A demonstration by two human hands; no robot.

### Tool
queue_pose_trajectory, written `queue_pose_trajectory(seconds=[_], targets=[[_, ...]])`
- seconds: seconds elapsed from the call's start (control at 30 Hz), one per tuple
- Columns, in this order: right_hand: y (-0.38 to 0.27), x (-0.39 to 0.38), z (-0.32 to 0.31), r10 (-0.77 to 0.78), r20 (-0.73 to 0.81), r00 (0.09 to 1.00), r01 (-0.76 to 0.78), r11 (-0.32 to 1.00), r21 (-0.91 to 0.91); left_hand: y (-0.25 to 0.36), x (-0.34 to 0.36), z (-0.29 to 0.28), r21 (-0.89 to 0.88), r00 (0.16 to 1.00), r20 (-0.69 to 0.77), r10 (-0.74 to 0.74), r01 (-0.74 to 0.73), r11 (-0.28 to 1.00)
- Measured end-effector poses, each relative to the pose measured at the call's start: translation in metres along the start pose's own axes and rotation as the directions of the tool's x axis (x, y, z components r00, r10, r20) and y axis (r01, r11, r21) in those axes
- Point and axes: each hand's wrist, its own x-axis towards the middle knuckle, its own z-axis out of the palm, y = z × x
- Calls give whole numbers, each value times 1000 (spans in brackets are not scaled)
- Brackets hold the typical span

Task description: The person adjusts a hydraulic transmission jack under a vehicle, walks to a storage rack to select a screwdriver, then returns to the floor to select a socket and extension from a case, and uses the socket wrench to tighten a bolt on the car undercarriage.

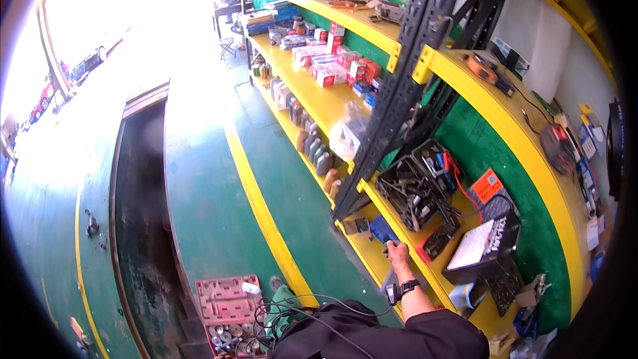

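Note:
My right hand [398, 252] is closed at the edge of a yellow lower shelf [362, 244], on something small and dark that I cannot make out. Beside it lies a blue object [383, 230]. Just above and right are an open dark toolbox [415, 186] of tools, a dark case with red [437, 239] and a black box with a white panel [482, 246]. A black watch-like strap with a device is on my right wrist, and black cables run across my dark clothing. My left hand is out of sight.
A dark floor pit [143, 179] runs along the left of a yellow line [252, 193]. An open red case [222, 302] of round metal parts lies by my foot. Yellow shelves [312, 86] hold boxes and bottles; a dark upright post [399, 86] stands at their near end.

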Motion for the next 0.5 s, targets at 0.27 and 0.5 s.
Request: queue_pose_trajectory(seconds=[0.27, 0.5], targets=[[-121, 86, 132, -82, -51, 995, 82, 997, -16, 106, 93, 205, 46, 994, 100, -49, 44, 998], [-248, 135, 209, -292, -68, 954, 292, 956, -6, 230, 148, 377, 81, 981, 184, -65, 51, 995]])
